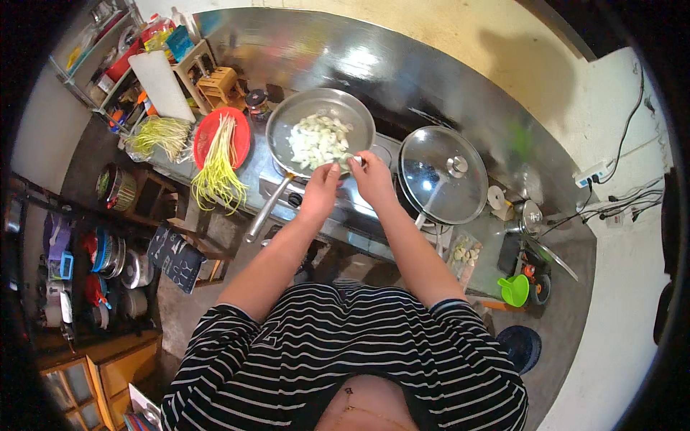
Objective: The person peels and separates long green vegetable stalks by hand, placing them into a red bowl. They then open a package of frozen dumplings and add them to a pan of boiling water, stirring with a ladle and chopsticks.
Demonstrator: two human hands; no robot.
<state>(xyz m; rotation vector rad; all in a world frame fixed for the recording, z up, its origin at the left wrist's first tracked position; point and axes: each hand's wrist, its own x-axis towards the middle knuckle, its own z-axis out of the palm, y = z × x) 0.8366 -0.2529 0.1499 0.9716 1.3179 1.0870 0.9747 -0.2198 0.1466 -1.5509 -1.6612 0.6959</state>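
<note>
My right hand (373, 176) pinches a small pale vegetable piece (351, 160) between thumb and fingers over the near right rim of a wide steel frying pan (280, 116). Close beside it is my left hand (320, 189), thumb raised; its fingertips come up to the same piece, and whether they grip it cannot be seen. Chopped white-green vegetable pieces (319, 139) lie heaped in the pan. The pan's long metal handle (269, 209) points toward me, left of my left forearm.
Left of the pan stands a red plastic basket (200, 141) with long yellow-green stalks (222, 167) hanging over its edge. More stalks (160, 137) lie beyond it. To the right, a glass lid (431, 156) covers another pan. A green scoop (513, 290) is at the counter's right end.
</note>
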